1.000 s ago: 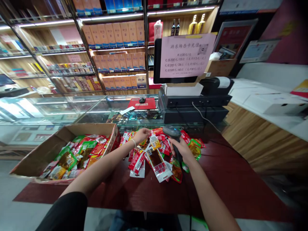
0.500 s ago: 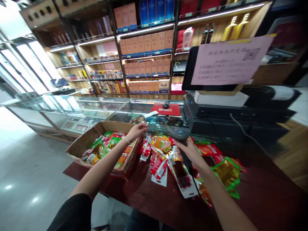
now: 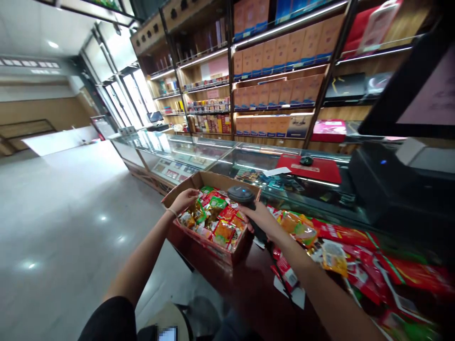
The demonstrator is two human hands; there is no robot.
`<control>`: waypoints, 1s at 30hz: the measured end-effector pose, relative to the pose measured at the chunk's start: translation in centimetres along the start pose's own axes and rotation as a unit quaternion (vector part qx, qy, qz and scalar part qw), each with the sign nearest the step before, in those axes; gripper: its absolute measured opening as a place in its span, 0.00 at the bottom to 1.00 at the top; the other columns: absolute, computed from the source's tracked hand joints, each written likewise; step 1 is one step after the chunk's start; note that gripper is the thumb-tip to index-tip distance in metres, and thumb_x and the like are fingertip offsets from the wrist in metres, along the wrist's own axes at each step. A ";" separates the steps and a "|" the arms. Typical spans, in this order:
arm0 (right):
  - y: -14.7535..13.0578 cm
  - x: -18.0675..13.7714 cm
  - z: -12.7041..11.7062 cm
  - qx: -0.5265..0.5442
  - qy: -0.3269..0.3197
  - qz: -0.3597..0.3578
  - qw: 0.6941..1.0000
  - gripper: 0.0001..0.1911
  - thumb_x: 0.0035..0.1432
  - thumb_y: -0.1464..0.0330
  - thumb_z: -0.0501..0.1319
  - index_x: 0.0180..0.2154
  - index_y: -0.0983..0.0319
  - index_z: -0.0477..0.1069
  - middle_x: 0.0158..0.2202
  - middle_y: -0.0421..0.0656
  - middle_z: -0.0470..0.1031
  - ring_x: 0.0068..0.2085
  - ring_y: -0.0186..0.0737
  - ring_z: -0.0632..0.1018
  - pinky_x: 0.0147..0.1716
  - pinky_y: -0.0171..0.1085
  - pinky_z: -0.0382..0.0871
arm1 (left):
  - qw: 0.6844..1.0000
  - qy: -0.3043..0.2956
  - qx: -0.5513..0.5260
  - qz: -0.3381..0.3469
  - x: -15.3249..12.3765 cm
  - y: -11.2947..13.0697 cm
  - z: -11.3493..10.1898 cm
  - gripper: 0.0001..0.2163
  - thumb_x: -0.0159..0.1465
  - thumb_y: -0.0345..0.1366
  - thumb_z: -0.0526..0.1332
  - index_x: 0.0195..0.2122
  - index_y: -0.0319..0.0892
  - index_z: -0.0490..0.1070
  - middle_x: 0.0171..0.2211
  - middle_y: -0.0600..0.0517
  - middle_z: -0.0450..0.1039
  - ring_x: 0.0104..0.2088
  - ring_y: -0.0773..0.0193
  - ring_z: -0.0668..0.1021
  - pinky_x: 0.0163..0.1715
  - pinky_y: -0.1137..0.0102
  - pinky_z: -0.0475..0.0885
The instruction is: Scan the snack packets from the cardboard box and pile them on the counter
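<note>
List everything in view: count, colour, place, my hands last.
Table: one, dark red, front
Box: one, brown and red, on table
Boxed packets: many, red, green, yellow, inside box
Loose packets: many, mostly red, right of box
Scanner: one, dark, over box's right side
Glass counter: one, clear, behind table
Mat: one, red, on counter
Mouse: one, black, on mat
Paper slip: one, white, mat's left corner
Monitor: one, black, upper right
Machine: one, black, below monitor
Shelves: several, wooden, background
Cartons: many, orange, on shelves
Floor: one, grey, left
Left hand: one, bare, box's left side
Right hand: one, bare, gripping scanner
</note>
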State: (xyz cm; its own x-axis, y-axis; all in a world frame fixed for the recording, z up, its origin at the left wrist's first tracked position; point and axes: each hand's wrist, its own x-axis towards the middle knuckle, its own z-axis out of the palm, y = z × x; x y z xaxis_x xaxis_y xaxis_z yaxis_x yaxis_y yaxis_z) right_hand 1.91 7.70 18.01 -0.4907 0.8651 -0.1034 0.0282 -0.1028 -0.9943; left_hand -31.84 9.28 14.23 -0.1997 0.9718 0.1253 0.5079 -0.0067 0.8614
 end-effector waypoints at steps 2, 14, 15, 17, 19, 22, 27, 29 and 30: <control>0.3 1.1 1.3 0.006 -0.009 0.009 1.000 0.16 0.51 0.57 0.65 0.30 0.59 0.62 0.15 0.32 0.65 0.12 0.30 0.66 0.10 0.30 0.60 | 0.999 0.006 0.039 0.003 -0.2 -1.6 -1.2 0.15 0.49 0.40 0.68 0.37 0.39 0.76 0.35 0.47 0.77 0.35 0.60 0.78 0.37 0.68 0.72; 3.1 3.4 1.7 0.004 -0.045 0.027 0.999 0.17 0.52 0.55 0.64 0.25 0.58 0.61 0.14 0.34 0.65 0.12 0.31 0.65 0.10 0.32 0.59 | 0.941 -0.169 0.285 0.072 1.3 -3.8 -0.4 0.18 0.46 0.24 0.63 0.40 0.42 0.75 0.39 0.45 0.75 0.39 0.55 0.77 0.43 0.67 0.69; 3.1 3.4 1.7 0.006 -0.045 0.026 0.999 0.17 0.52 0.55 0.64 0.25 0.58 0.61 0.14 0.34 0.65 0.12 0.31 0.65 0.10 0.31 0.59 | 0.920 -0.200 0.325 0.094 1.6 -3.6 -0.2 0.19 0.47 0.23 0.63 0.41 0.41 0.74 0.44 0.42 0.74 0.43 0.53 0.76 0.46 0.65 0.68; 3.2 3.4 1.7 0.005 -0.041 0.027 0.999 0.17 0.52 0.55 0.64 0.25 0.58 0.61 0.14 0.34 0.64 0.12 0.31 0.65 0.10 0.31 0.59 | 0.875 -0.251 0.393 0.126 2.2 -3.3 0.2 0.22 0.47 0.22 0.62 0.45 0.41 0.72 0.52 0.39 0.69 0.51 0.49 0.73 0.51 0.62 0.65; 3.2 3.3 1.7 0.005 -0.035 0.029 0.999 0.17 0.52 0.55 0.64 0.26 0.58 0.61 0.15 0.34 0.65 0.12 0.31 0.65 0.09 0.31 0.59 | 0.842 -0.275 0.441 0.145 2.8 -3.2 0.5 0.25 0.47 0.21 0.63 0.49 0.42 0.70 0.58 0.39 0.64 0.56 0.46 0.68 0.54 0.59 0.61; 3.0 3.2 1.8 0.008 -0.029 0.037 0.999 0.16 0.52 0.56 0.64 0.29 0.58 0.62 0.15 0.33 0.66 0.12 0.32 0.66 0.09 0.31 0.59 | 0.816 -0.264 0.488 0.162 3.4 -3.2 0.5 0.24 0.47 0.21 0.64 0.47 0.41 0.70 0.57 0.38 0.65 0.58 0.44 0.65 0.57 0.55 0.56; 2.6 3.0 2.0 0.003 -0.013 0.031 0.999 0.14 0.52 0.57 0.64 0.29 0.58 0.63 0.13 0.34 0.65 0.12 0.33 0.66 0.10 0.31 0.59 | 0.873 -0.206 0.419 0.141 3.8 -2.6 -1.4 0.11 0.46 0.28 0.67 0.31 0.44 0.71 0.39 0.46 0.76 0.49 0.50 0.73 0.55 0.60 0.59; 2.7 3.1 2.0 0.009 -0.012 0.037 0.999 0.14 0.52 0.57 0.64 0.29 0.58 0.63 0.13 0.34 0.66 0.12 0.33 0.67 0.10 0.31 0.59 | 0.926 -0.130 0.339 0.107 3.7 -1.9 -2.1 0.11 0.46 0.35 0.69 0.30 0.45 0.70 0.30 0.50 0.74 0.40 0.53 0.76 0.48 0.65 0.66; 2.8 3.1 2.0 0.013 -0.011 0.040 0.999 0.15 0.51 0.57 0.64 0.29 0.58 0.63 0.14 0.34 0.66 0.12 0.33 0.67 0.10 0.31 0.59 | 0.947 -0.085 0.294 0.097 3.6 -1.5 -2.3 0.13 0.47 0.38 0.69 0.32 0.45 0.70 0.29 0.51 0.74 0.37 0.54 0.76 0.44 0.66 0.67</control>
State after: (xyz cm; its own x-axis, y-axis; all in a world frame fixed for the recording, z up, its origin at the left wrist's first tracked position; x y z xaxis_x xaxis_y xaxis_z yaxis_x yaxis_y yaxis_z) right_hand -1.27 9.09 15.00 -0.5069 0.8428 -0.1811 0.0451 -0.1839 -0.9819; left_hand -35.29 12.19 14.52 0.0573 0.9899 0.1297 0.9097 -0.1053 0.4017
